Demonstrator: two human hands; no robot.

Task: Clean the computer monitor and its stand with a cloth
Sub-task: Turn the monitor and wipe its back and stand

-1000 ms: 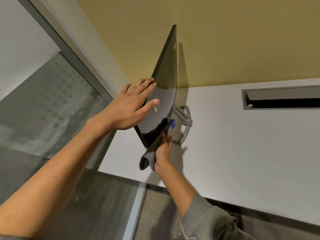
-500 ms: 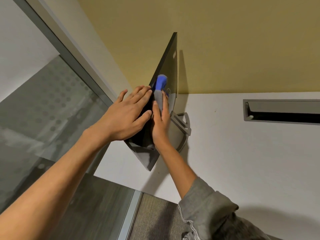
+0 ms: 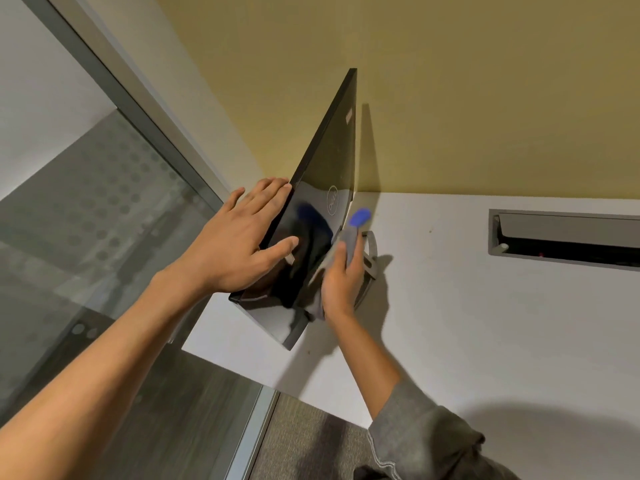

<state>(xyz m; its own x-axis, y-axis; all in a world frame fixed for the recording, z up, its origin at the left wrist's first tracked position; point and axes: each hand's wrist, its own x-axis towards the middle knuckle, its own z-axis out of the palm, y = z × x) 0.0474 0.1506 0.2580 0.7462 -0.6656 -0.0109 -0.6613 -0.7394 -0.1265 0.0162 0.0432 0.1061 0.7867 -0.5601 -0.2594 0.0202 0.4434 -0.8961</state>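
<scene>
Head view: the left hand (image 3: 239,244) lies flat with straight fingers on the monitor (image 3: 329,174) edge. The right hand (image 3: 341,278) grips a grey cloth (image 3: 351,237) against the screen, above the desk (image 3: 485,323).

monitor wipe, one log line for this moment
left hand: braces glossy black monitor | right hand: grips grey-blue cloth at back | grey stand: behind
</scene>
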